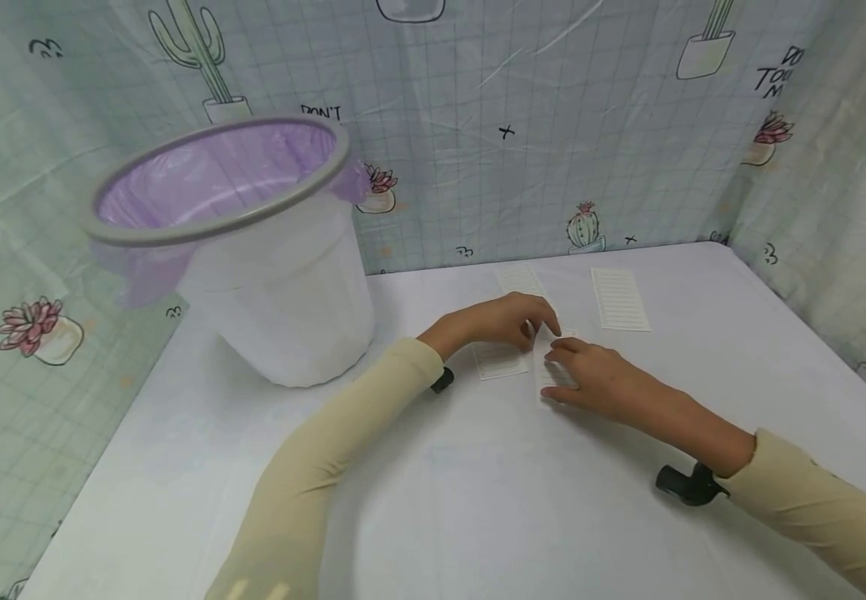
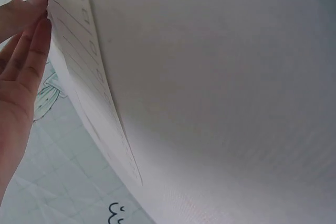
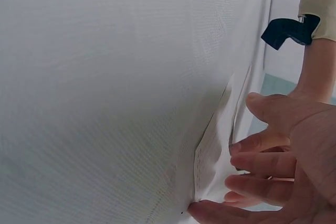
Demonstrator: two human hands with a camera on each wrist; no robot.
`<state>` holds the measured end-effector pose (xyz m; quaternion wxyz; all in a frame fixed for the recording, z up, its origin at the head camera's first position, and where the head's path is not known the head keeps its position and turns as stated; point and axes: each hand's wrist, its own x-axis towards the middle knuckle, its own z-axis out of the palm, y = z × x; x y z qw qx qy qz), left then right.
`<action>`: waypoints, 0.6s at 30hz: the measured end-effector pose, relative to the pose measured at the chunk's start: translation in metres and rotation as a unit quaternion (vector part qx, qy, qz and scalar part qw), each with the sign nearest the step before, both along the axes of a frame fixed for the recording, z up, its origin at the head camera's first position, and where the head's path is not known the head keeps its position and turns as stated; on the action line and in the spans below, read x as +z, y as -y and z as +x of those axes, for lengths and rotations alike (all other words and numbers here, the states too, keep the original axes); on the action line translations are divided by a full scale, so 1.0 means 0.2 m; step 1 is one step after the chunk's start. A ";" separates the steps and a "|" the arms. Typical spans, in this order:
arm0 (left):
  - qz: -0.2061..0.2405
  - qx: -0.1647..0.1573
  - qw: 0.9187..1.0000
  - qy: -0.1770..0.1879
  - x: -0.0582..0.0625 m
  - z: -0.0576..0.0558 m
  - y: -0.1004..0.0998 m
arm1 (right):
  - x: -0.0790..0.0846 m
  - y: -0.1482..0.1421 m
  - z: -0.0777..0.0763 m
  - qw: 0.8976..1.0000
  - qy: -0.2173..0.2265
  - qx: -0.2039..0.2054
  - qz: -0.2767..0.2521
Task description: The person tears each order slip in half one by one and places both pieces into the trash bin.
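Observation:
Both hands work at a narrow, lined white paper slip (image 1: 545,375) in the middle of the white table. My left hand (image 1: 511,321) is bent over its far end, thumb and fingertips pinching at the paper's edge in the left wrist view. From the right, my right hand (image 1: 601,379) reaches in with fingers spread, fingertips at the same slip. The right wrist view shows these fingers (image 3: 262,163) loosely extended beside a slip (image 3: 210,153). Another lined slip (image 1: 500,362) lies partly below the left hand, and a further one (image 1: 520,279) lies beyond it.
A separate lined slip (image 1: 620,300) lies at the back right of the table. At the left stands a white bin (image 1: 290,292) with a grey rim and a purple liner (image 1: 215,179). A cactus-print curtain (image 1: 448,167) hangs behind the table (image 1: 433,500).

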<state>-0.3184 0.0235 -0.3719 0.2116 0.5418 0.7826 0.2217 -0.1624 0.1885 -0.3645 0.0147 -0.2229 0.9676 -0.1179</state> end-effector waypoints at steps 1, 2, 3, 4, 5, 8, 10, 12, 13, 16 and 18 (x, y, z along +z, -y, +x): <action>0.004 0.000 1.000 0.002 0.00 0.00 0.00 | 0.00 0.00 0.00 1.000 0.000 0.001 0.001; 0.008 0.001 1.000 0.005 0.00 0.00 0.00 | 0.00 0.00 0.00 1.000 0.000 0.001 0.001; 0.011 0.002 1.000 0.004 0.00 0.00 -0.01 | 0.00 0.00 0.00 1.000 0.000 0.001 0.003; 0.012 0.003 1.000 0.002 0.00 0.01 -0.01 | 0.00 0.00 0.00 1.000 0.001 0.001 0.002; 0.013 0.004 1.000 -0.001 0.01 0.01 -0.01 | 0.00 0.00 0.00 1.000 0.002 0.001 0.002; 0.012 0.006 1.000 -0.008 0.01 0.01 -0.01 | 0.00 0.00 -0.01 1.000 0.002 -0.002 0.003; 0.011 0.008 1.000 -0.014 0.01 0.01 -0.01 | 0.00 0.01 -0.01 1.000 0.002 -0.005 0.004; 0.017 0.011 1.000 -0.017 0.01 0.02 -0.02 | 0.00 0.01 -0.01 1.000 -0.001 -0.007 0.004; 0.020 0.011 1.000 -0.019 0.01 0.02 -0.02 | -0.01 0.01 -0.01 1.000 -0.003 -0.010 0.004; 0.027 0.014 0.999 -0.026 0.01 0.02 -0.02 | -0.01 0.02 -0.01 1.000 -0.008 -0.024 -0.006; 0.031 0.013 0.999 -0.031 0.01 0.02 -0.02 | -0.01 0.03 -0.01 0.999 -0.012 -0.036 -0.016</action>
